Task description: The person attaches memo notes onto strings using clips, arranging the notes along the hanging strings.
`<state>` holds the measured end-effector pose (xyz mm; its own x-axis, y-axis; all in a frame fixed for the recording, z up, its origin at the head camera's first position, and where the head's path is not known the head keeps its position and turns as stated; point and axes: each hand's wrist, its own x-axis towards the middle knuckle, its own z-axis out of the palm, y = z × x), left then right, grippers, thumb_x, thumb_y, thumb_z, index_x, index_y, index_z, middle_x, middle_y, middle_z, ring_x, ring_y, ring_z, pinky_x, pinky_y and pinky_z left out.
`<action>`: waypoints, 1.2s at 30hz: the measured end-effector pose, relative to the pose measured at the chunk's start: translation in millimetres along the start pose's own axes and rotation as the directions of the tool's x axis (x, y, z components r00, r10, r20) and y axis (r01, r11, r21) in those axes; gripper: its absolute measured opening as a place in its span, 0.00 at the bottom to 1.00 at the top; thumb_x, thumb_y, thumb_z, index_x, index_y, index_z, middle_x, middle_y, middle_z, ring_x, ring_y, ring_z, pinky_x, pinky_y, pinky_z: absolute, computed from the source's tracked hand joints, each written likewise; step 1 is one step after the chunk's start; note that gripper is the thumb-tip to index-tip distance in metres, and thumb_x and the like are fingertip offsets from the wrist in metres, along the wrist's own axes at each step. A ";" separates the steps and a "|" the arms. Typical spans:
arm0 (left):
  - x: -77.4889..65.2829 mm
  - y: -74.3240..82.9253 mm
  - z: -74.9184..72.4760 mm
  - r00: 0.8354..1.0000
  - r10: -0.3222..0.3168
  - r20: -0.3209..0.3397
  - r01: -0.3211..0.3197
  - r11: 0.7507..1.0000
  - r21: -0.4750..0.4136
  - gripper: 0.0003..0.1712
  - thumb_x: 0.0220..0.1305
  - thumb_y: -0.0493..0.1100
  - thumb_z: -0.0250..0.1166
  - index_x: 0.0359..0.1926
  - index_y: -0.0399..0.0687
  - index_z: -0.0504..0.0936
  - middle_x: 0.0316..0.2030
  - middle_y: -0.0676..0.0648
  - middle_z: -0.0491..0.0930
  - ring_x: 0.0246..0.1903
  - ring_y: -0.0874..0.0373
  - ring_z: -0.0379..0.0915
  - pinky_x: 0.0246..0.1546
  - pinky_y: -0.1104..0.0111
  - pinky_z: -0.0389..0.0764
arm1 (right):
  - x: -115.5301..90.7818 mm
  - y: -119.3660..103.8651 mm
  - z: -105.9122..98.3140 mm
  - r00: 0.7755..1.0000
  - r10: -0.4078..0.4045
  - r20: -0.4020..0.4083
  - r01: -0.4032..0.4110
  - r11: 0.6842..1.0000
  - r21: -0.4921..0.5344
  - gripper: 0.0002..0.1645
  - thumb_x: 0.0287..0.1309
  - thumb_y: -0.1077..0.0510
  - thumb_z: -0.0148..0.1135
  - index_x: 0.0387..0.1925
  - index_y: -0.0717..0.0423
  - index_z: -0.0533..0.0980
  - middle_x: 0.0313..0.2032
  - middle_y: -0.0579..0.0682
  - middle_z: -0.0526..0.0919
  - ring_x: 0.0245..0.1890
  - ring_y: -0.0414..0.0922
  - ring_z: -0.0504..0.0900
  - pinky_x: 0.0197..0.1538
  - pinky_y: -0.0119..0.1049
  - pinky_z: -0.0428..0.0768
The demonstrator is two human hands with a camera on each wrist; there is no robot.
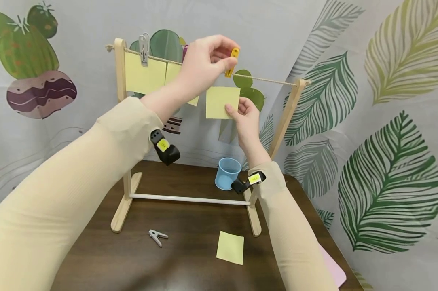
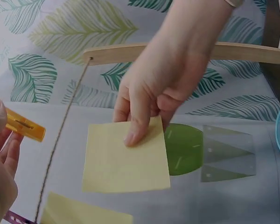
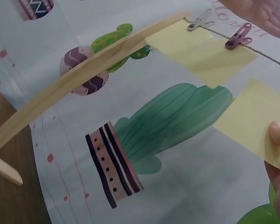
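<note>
Between thumb and fingers my left hand [image 1: 208, 60] pinches a yellow-orange clothespin [image 1: 232, 63], held right by the twine line [image 1: 266, 79]. Lower and to the right, my right hand [image 1: 248, 121] grips a yellow sticky note [image 1: 220, 103] by its right edge, thumb in front, just below the line. On the line's left part hang two more notes; a grey clothespin [image 1: 144, 49] clips the left note [image 1: 144, 74], and a purple clothespin [image 3: 238, 36] clips the other note [image 3: 219, 63]. In the head view my left hand and forearm partly cover that second note.
The wooden frame [image 1: 288, 117] carries the line, with a white bar [image 1: 189, 199] low across it. A blue cup [image 1: 227, 173] stands behind the bar. In front lie a grey clothespin [image 1: 157, 237] and a loose note [image 1: 230, 247]. Something pink [image 1: 333, 266] sits at the right edge.
</note>
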<state>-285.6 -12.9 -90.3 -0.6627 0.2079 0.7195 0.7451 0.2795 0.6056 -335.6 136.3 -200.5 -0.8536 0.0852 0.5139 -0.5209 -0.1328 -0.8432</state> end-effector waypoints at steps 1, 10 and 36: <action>2.6 2.0 -0.4 1.000 -0.003 -0.015 0.003 1.000 0.010 0.13 0.66 0.37 0.63 0.51 0.38 0.81 0.43 0.45 0.82 0.42 0.59 0.79 0.49 0.74 0.77 | 1.7 -1.6 1.5 1.000 0.002 -0.007 -0.002 1.000 0.010 0.11 0.57 0.73 0.63 0.42 0.64 0.75 0.30 0.44 0.82 0.31 0.35 0.81 0.38 0.24 0.79; 10.1 4.4 5.1 0.970 -0.066 -0.234 0.062 0.998 -0.021 0.12 0.61 0.40 0.70 0.45 0.40 0.87 0.42 0.44 0.88 0.38 0.63 0.84 0.44 0.77 0.79 | 7.2 -9.5 8.5 1.000 -0.009 -0.026 0.011 0.998 0.059 0.11 0.57 0.73 0.63 0.37 0.57 0.74 0.28 0.43 0.81 0.29 0.34 0.80 0.35 0.23 0.78; 10.1 -2.1 14.1 0.935 -0.173 -0.308 0.209 0.974 0.089 0.09 0.62 0.45 0.69 0.41 0.49 0.90 0.39 0.52 0.89 0.38 0.67 0.84 0.37 0.78 0.77 | 10.7 -12.6 9.7 1.000 -0.016 -0.015 0.017 0.996 0.092 0.10 0.58 0.73 0.63 0.39 0.59 0.75 0.30 0.44 0.82 0.31 0.35 0.81 0.37 0.23 0.79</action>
<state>-295.0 1.8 -89.0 -0.7254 -0.1429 0.6733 0.5802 0.3993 0.7099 -338.2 129.4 -182.8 -0.8452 0.1017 0.5247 -0.5335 -0.2213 -0.8164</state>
